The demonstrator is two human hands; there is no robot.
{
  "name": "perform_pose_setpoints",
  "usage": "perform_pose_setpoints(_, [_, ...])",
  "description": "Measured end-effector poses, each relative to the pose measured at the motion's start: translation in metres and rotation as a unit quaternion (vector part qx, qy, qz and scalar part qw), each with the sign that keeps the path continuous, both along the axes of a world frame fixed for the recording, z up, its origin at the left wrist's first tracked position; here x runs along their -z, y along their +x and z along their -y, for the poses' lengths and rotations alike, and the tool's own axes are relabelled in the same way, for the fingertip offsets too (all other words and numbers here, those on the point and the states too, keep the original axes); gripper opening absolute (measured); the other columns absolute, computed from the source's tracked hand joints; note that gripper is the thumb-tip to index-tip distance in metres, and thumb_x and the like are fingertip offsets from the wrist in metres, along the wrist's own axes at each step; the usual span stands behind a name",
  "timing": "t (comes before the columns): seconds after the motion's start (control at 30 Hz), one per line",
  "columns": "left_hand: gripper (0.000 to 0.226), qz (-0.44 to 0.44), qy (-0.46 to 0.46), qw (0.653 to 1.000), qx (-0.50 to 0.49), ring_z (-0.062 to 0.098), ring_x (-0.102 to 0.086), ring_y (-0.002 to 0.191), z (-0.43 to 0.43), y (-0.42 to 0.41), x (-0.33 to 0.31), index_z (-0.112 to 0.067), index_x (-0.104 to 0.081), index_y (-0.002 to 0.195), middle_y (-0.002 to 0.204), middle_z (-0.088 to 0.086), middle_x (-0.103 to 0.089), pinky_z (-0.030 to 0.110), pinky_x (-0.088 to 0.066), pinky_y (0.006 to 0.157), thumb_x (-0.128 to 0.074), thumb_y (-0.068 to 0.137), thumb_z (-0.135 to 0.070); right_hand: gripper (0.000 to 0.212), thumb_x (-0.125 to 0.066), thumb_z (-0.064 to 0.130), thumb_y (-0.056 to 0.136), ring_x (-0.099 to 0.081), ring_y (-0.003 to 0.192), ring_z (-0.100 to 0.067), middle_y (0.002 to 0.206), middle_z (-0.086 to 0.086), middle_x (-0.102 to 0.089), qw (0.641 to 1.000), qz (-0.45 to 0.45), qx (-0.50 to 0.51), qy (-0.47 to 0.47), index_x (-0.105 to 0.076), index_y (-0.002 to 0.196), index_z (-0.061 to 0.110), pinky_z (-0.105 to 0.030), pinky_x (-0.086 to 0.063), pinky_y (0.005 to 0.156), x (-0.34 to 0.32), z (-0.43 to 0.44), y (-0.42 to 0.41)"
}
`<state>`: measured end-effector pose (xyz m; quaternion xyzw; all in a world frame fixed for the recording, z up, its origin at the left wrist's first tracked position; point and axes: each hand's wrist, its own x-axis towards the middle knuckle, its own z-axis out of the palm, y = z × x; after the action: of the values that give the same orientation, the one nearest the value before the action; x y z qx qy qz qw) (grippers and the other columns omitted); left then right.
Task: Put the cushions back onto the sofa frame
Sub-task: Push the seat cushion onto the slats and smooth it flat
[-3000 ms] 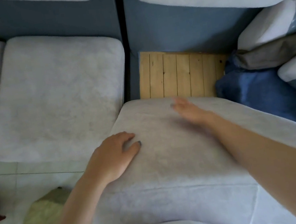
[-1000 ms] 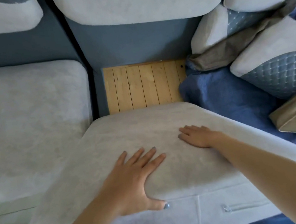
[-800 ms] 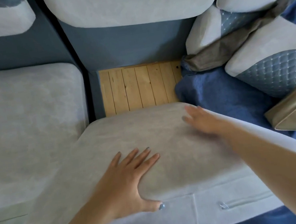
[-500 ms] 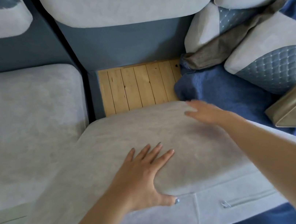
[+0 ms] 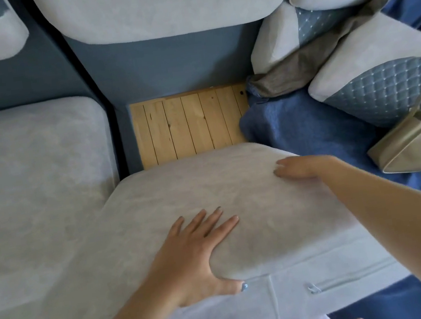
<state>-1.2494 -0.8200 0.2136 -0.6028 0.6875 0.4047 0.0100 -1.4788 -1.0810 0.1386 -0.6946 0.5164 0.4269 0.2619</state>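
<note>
The seat cushion (image 5: 210,200) lies in front of the wooden slats (image 5: 187,124), with the left hand (image 5: 194,257) and right hand (image 5: 303,167) flat on top, a second seat cushion (image 5: 30,186) to its left, a back cushion (image 5: 161,2) behind the slats, and a blanket (image 5: 309,131), pillows (image 5: 381,65) and a bag (image 5: 415,145) to its right.

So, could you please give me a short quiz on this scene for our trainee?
1. True or false: the left hand and the right hand both rest on top of the grey seat cushion.
2. What shows just beyond the cushion's far edge? A) bare wooden slats B) a tiled floor C) a second pair of hands
3. In one word: does the cushion cover the slats completely?

Key: 1 true. 2 A. 3 no, a patch of slats lies uncovered.
</note>
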Motion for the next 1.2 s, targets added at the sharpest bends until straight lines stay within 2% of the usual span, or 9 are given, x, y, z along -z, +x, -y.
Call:
perform_pose_setpoints(0.1, [0.102,-0.001,-0.001,1.0,0.004,0.007,0.014,0.149,-0.001,0.001,0.0,-0.061,0.023,0.14,0.16,-0.022,0.019,0.037,0.009,0.121,-0.043,0.069,-0.091,0.057,-0.022,0.051,0.103,-0.01,0.15,-0.024,0.163,-0.002,-0.014,0.995,0.002,-0.015,-0.101,-0.017,0.155,0.03,-0.049,-0.011,0.12,0.001,-0.005,-0.009])
perform_pose_setpoints(0.2, [0.102,-0.005,0.002,1.0,0.01,0.007,0.014,0.149,-0.002,-0.003,-0.002,-0.059,0.02,0.143,0.16,-0.021,0.018,0.038,0.01,0.12,-0.045,0.07,-0.089,0.057,-0.019,0.053,0.102,-0.018,0.148,-0.027,0.162,-0.003,-0.018,0.998,-0.064,-0.016,0.015,-0.021,0.154,0.029,-0.052,-0.015,0.118,0.013,-0.03,-0.028])
perform_pose_setpoints(0.37, [0.101,-0.007,-0.01,1.0,-0.004,0.004,0.017,0.148,-0.004,0.006,-0.001,-0.063,0.023,0.139,0.159,-0.024,0.021,0.033,0.013,0.119,-0.043,0.069,-0.091,0.061,-0.032,0.055,0.099,-0.017,0.148,-0.027,0.162,0.0,-0.016,0.992,0.019,0.089,-0.085,-0.022,0.154,0.03,-0.048,-0.018,0.119,0.014,0.02,-0.037])
perform_pose_setpoints(0.5, [0.104,0.0,-0.014,1.0,0.005,0.004,0.017,0.148,-0.009,-0.001,-0.001,-0.059,0.019,0.144,0.158,-0.025,0.02,0.034,0.012,0.12,-0.044,0.067,-0.09,0.063,-0.028,0.055,0.1,-0.021,0.147,-0.027,0.161,-0.004,-0.022,0.99,-0.071,0.116,0.027,-0.023,0.154,0.023,-0.044,-0.016,0.119,0.02,-0.001,-0.055])
perform_pose_setpoints(0.63, [0.102,-0.008,-0.024,1.0,-0.014,0.0,0.019,0.146,-0.006,0.006,0.0,-0.061,0.016,0.143,0.156,-0.029,0.022,0.03,0.013,0.118,-0.043,0.066,-0.092,0.06,-0.033,0.05,0.096,-0.036,0.137,-0.035,0.15,-0.011,-0.039,0.98,-0.034,0.159,-0.114,-0.039,0.146,0.019,-0.049,-0.03,0.113,0.015,0.029,-0.057])
perform_pose_setpoints(0.73, [0.101,-0.002,-0.027,1.0,0.001,0.002,0.017,0.147,-0.009,0.002,0.0,-0.062,0.016,0.143,0.156,-0.028,0.021,0.032,0.012,0.118,-0.041,0.065,-0.092,0.071,-0.02,0.06,0.089,-0.03,0.143,-0.03,0.158,-0.004,-0.031,0.975,-0.1,0.19,-0.049,-0.034,0.149,0.026,-0.05,-0.024,0.116,0.018,-0.018,-0.081])
perform_pose_setpoints(0.83, [0.101,-0.006,-0.045,0.999,-0.02,0.001,0.014,0.147,-0.003,0.004,0.001,-0.062,0.012,0.144,0.156,-0.029,0.02,0.031,0.011,0.118,-0.04,0.064,-0.094,0.082,-0.03,0.073,0.084,-0.035,0.14,-0.031,0.154,-0.006,-0.037,0.973,-0.072,0.2,-0.084,-0.039,0.147,0.022,-0.048,-0.026,0.115,-0.002,0.005,-0.078])
perform_pose_setpoints(0.97, [0.102,0.002,-0.048,0.999,-0.018,0.005,0.002,0.149,-0.006,0.003,0.007,-0.059,0.003,0.148,0.158,-0.025,0.011,0.032,0.006,0.117,-0.04,0.063,-0.096,0.058,-0.025,0.048,0.097,-0.038,0.136,-0.034,0.15,-0.011,-0.039,0.97,-0.093,0.157,-0.16,-0.036,0.147,0.022,-0.048,-0.03,0.111,-0.026,-0.036,-0.066])
perform_pose_setpoints(1.2, [0.101,-0.003,-0.052,0.999,-0.013,0.003,0.012,0.148,-0.001,0.005,0.001,-0.058,0.012,0.146,0.157,-0.026,0.019,0.031,0.01,0.119,-0.037,0.066,-0.095,0.071,-0.027,0.056,0.097,-0.026,0.143,-0.036,0.156,-0.016,-0.028,0.961,-0.134,0.178,-0.166,-0.028,0.152,0.011,-0.048,-0.022,0.115,-0.036,-0.03,-0.034])
